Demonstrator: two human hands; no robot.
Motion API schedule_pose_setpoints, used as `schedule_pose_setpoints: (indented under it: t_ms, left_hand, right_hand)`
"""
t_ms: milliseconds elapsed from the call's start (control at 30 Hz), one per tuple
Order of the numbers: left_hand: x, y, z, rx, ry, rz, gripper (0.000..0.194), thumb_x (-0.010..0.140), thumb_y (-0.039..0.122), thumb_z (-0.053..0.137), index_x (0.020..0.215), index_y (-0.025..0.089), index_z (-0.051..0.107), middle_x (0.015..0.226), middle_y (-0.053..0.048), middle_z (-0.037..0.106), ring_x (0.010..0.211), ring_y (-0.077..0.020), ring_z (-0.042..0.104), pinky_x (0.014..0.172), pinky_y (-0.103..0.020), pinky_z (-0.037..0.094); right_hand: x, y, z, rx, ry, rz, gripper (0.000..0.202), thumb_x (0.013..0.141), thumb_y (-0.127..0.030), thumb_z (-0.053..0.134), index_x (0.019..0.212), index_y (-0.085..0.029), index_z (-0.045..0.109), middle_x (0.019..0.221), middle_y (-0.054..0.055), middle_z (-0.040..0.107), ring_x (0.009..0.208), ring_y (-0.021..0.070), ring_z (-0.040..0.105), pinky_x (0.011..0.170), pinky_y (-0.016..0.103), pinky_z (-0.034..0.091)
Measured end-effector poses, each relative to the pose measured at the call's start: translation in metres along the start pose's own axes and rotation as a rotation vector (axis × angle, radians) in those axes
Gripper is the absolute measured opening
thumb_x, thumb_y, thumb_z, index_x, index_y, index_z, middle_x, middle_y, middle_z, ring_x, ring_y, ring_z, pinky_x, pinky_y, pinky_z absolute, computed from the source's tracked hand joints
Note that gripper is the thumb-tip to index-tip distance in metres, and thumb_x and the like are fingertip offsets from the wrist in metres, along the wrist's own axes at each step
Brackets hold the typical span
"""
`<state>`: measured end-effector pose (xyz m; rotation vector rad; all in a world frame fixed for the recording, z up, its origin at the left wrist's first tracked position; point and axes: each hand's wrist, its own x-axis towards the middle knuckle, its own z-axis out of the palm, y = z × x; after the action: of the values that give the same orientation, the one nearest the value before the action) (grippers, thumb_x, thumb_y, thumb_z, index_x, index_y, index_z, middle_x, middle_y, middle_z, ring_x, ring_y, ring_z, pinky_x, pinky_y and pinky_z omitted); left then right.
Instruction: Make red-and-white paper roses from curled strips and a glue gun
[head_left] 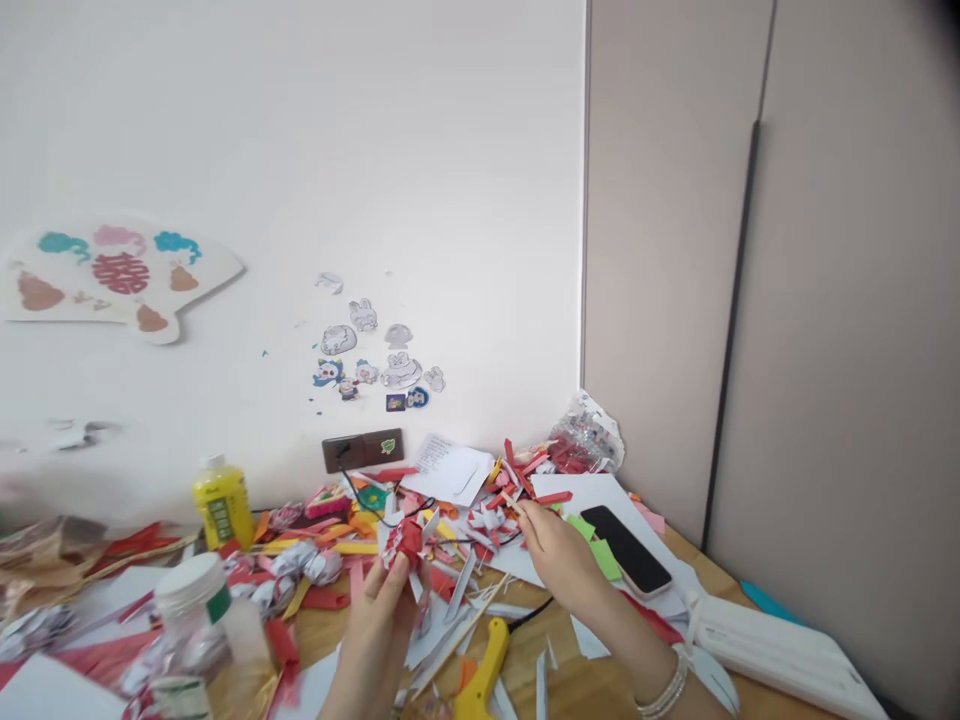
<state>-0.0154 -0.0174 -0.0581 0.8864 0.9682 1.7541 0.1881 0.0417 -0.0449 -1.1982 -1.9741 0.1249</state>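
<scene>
Near the bottom centre, my left hand (387,600) pinches a small red and white crumpled paper piece (403,541) between its fingertips. To its right, my right hand (551,545) reaches over the heap of scraps, its fingers closed on a thin pale stick (511,503). The stick's tip points up and left, apart from the paper piece. Below and between the hands lies a yellow glue gun (486,668) with a black cord. Red, white, orange and yellow paper strips (457,590) cover the wooden table around both hands.
A yellow bottle (224,503) and a clear jar with a white lid (190,590) stand at the left. A black phone (628,550) lies on white sheets at the right, near a long white device (784,655). A dark power socket (363,451) is on the wall behind.
</scene>
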Motion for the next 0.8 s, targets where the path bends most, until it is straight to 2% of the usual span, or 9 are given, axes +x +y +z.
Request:
schedule_pose_setpoints:
  t_ms: [100,200,300,400,467,533,633,733,800]
  left_hand:
    - [-0.014,-0.015,-0.009,-0.095,-0.019,-0.126,0.04,0.06,0.058,0.076,0.069,0.022,0.061,0.056,0.007,0.056,0.052,-0.0095,0.054,0.065,-0.027,0.053]
    - [-0.025,-0.024,-0.011,-0.164,-0.046,-0.25,0.046,0.057,0.061,0.076,0.059,0.019,0.056,0.055,0.006,0.055,0.047,-0.0063,0.047,0.062,-0.024,0.05]
    - [-0.033,-0.029,-0.01,-0.175,-0.121,-0.359,0.049,0.066,0.065,0.067,0.057,0.017,0.059,0.046,0.004,0.048,0.044,-0.008,0.044,0.055,-0.025,0.047]
    - [-0.038,-0.035,-0.009,-0.158,-0.155,-0.398,0.051,0.068,0.067,0.064,0.065,0.015,0.064,0.046,0.002,0.05,0.046,-0.0108,0.047,0.05,-0.024,0.044]
    - [-0.041,-0.04,-0.008,-0.16,-0.123,-0.356,0.043,0.066,0.058,0.072,0.083,0.019,0.067,0.066,0.0,0.064,0.055,-0.0113,0.054,0.058,-0.023,0.047]
    - [-0.045,-0.045,-0.006,-0.057,-0.059,-0.231,0.047,0.064,0.047,0.078,0.103,0.027,0.063,0.096,-0.001,0.069,0.079,-0.0153,0.063,0.074,-0.024,0.049]
    - [-0.051,-0.051,-0.006,0.329,-0.027,-0.009,0.056,0.069,0.044,0.074,0.119,0.027,0.057,0.129,-0.006,0.059,0.124,-0.0268,0.048,0.102,-0.036,0.039]
    - [-0.054,-0.051,-0.012,0.638,-0.09,0.12,0.055,0.073,0.046,0.067,0.123,0.025,0.057,0.139,-0.011,0.05,0.135,-0.0316,0.035,0.11,-0.048,0.028]
    - [-0.053,-0.048,-0.018,0.687,-0.131,0.138,0.047,0.077,0.046,0.064,0.119,0.026,0.061,0.139,-0.01,0.05,0.134,-0.0315,0.037,0.109,-0.048,0.031]
  right_hand:
    - [-0.021,0.021,0.024,-0.03,-0.068,0.072,0.031,0.087,-0.006,0.04,0.1,-0.015,0.067,0.085,0.011,0.07,0.08,0.0238,0.066,0.068,0.029,0.047]
    - [-0.033,0.032,0.038,-0.056,-0.071,0.138,0.038,0.082,0.0,0.038,0.103,-0.012,0.067,0.088,0.016,0.067,0.085,0.0275,0.063,0.075,0.036,0.046]
    - [-0.037,0.029,0.04,-0.041,-0.037,0.142,0.037,0.081,-0.001,0.04,0.109,-0.009,0.064,0.1,0.02,0.062,0.097,0.0311,0.057,0.085,0.043,0.042]
    - [-0.045,0.013,0.037,0.066,-0.038,0.047,0.025,0.089,-0.013,0.041,0.1,-0.015,0.064,0.099,0.013,0.062,0.096,0.0245,0.056,0.085,0.035,0.044]
    - [-0.055,-0.003,0.038,0.29,-0.026,-0.044,0.022,0.093,-0.026,0.043,0.094,-0.018,0.063,0.091,0.008,0.062,0.088,0.0206,0.058,0.079,0.03,0.045]
    - [-0.067,-0.018,0.043,0.553,-0.052,-0.069,0.024,0.091,-0.039,0.049,0.095,-0.018,0.061,0.087,0.006,0.061,0.08,0.0191,0.058,0.073,0.029,0.046]
    - [-0.078,-0.027,0.054,0.82,-0.128,0.081,0.029,0.09,-0.046,0.051,0.093,-0.019,0.06,0.086,0.005,0.061,0.079,0.0181,0.058,0.07,0.028,0.046]
    - [-0.077,-0.019,0.06,1.028,-0.17,0.258,0.035,0.09,-0.052,0.05,0.09,-0.018,0.058,0.083,0.004,0.06,0.076,0.0168,0.058,0.07,0.028,0.046]
    - [-0.071,-0.009,0.059,1.106,-0.215,0.31,0.039,0.087,-0.056,0.052,0.087,-0.018,0.058,0.079,0.002,0.058,0.072,0.0154,0.056,0.067,0.027,0.046]
